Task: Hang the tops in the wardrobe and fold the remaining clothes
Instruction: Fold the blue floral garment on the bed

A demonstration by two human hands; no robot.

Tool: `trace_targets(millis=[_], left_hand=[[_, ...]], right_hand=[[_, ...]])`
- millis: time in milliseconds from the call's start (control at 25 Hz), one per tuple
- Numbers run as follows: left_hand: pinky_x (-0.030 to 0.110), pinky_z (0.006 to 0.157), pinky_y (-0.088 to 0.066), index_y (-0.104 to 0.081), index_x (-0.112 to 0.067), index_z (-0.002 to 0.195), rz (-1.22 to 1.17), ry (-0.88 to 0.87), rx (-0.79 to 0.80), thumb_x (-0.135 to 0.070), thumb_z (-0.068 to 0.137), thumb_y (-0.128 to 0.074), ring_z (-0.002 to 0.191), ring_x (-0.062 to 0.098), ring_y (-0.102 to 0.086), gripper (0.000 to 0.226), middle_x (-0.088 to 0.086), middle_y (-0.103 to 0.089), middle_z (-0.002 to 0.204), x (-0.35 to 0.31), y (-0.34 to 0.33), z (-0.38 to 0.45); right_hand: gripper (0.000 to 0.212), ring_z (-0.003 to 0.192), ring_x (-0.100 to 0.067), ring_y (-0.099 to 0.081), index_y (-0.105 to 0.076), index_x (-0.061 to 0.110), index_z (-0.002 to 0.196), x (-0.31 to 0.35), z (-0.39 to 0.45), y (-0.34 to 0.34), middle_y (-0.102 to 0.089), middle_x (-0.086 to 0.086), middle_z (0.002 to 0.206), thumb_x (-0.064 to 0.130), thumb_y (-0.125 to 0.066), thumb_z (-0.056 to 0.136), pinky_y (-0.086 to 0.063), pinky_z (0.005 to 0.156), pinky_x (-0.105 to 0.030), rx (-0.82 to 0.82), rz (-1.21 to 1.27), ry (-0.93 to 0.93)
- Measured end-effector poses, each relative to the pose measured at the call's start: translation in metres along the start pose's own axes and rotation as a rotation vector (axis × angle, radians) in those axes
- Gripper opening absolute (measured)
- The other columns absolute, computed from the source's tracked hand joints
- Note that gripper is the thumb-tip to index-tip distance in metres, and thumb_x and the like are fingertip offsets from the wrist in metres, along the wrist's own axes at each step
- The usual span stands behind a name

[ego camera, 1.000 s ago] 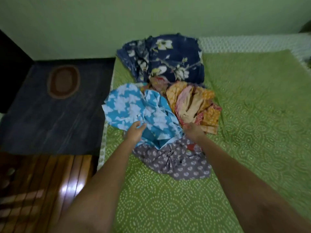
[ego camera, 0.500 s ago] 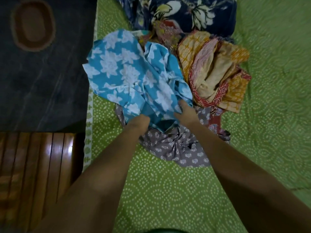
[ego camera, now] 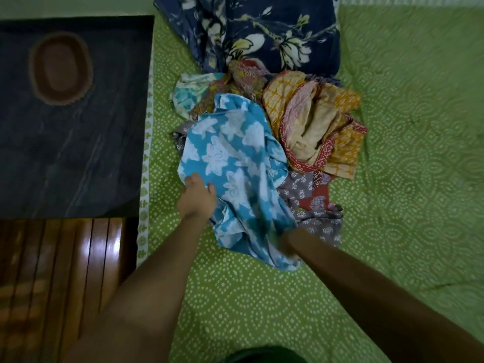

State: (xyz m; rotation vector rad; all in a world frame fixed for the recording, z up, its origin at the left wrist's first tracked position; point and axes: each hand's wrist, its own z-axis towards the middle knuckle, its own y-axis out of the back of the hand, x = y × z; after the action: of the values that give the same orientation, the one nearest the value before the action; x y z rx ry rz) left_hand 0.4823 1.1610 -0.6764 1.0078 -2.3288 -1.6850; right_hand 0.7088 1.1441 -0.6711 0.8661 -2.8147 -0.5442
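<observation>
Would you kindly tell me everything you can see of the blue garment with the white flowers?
The blue garment is thin, soft-looking cloth, bright blue with large white flower shapes. It lies crumpled and unfolded on the green bedsheet, topmost in the pile, overlapping the grey printed garment and touching the orange and yellow clothes. The left hand holds its left edge; the right hand is blurred at its lower right edge, its grip unclear.
</observation>
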Motion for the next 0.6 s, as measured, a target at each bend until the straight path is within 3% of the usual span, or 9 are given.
trace_targets(millis=[80, 200, 280, 360, 480, 520, 600], left_hand=[[0.042, 0.075, -0.048, -0.040, -0.009, 0.126, 0.033, -0.160, 0.013, -0.059, 0.093, -0.039, 0.105, 0.034, -0.055, 0.060, 0.013, -0.042, 0.129, -0.015, -0.001, -0.002], [0.044, 0.080, -0.048, -0.036, -0.012, 0.133, 0.012, -0.266, 0.132, -0.065, 0.090, -0.038, 0.114, 0.031, -0.049, 0.068, 0.010, -0.040, 0.134, -0.038, -0.017, -0.008], [0.043, 0.078, -0.046, -0.037, -0.011, 0.132, -0.118, -0.259, 0.102, -0.057, 0.094, -0.036, 0.113, 0.032, -0.051, 0.060, 0.011, -0.042, 0.131, -0.051, -0.025, -0.012], [0.043, 0.075, -0.046, -0.037, -0.011, 0.132, -0.227, -0.252, 0.043, -0.053, 0.096, -0.035, 0.109, 0.033, -0.052, 0.055, 0.012, -0.044, 0.130, -0.054, -0.026, -0.013], [0.044, 0.081, -0.049, -0.037, -0.010, 0.135, -0.257, -0.256, -0.105, -0.051, 0.097, -0.035, 0.109, 0.032, -0.052, 0.056, 0.013, -0.044, 0.130, -0.033, -0.017, -0.007], [0.046, 0.087, -0.047, -0.037, -0.010, 0.136, -0.230, -0.244, -0.197, -0.052, 0.096, -0.035, 0.112, 0.032, -0.050, 0.058, 0.015, -0.044, 0.131, -0.023, -0.012, -0.005], [0.048, 0.106, -0.034, -0.034, -0.011, 0.141, -0.122, -0.220, -0.404, -0.055, 0.096, -0.033, 0.127, 0.032, -0.041, 0.064, 0.015, -0.040, 0.139, -0.002, -0.003, 0.000]], right_hand=[[0.035, 0.114, -0.027, -0.055, -0.051, 0.008, 0.131, -0.025, 0.013, 0.017, -0.057, -0.009, 0.126, 0.017, -0.045, 0.097, -0.043, 0.092, -0.039, -0.197, 0.041, -0.183], [0.052, 0.125, -0.035, -0.041, -0.037, 0.005, 0.137, -0.046, 0.035, 0.055, -0.044, -0.018, 0.136, 0.029, -0.051, 0.094, -0.036, 0.098, -0.042, -0.566, 0.553, -0.298], [0.078, 0.136, -0.036, -0.027, -0.022, 0.009, 0.145, -0.047, 0.047, 0.080, -0.030, -0.017, 0.147, 0.043, -0.062, 0.088, -0.027, 0.109, -0.045, -0.636, 0.927, -0.277], [0.090, 0.134, -0.037, -0.034, -0.014, 0.012, 0.148, -0.036, 0.058, 0.093, -0.035, -0.017, 0.146, 0.036, -0.071, 0.084, -0.032, 0.109, -0.046, -0.625, 1.238, -0.241], [0.056, 0.102, -0.026, -0.058, -0.033, 0.017, 0.142, 0.011, 0.061, 0.087, -0.059, -0.011, 0.114, 0.017, -0.059, 0.093, -0.046, 0.091, -0.039, -0.647, 1.115, 0.010], [0.041, 0.092, -0.023, -0.058, -0.046, 0.020, 0.135, 0.032, 0.057, 0.079, -0.061, -0.008, 0.104, 0.017, -0.055, 0.094, -0.046, 0.092, -0.041, -0.548, 1.031, 0.171], [0.034, 0.101, -0.025, -0.057, -0.058, 0.018, 0.128, 0.069, 0.054, 0.063, -0.062, -0.009, 0.117, 0.014, -0.052, 0.095, -0.037, 0.100, -0.036, -0.214, 0.616, 0.448]])
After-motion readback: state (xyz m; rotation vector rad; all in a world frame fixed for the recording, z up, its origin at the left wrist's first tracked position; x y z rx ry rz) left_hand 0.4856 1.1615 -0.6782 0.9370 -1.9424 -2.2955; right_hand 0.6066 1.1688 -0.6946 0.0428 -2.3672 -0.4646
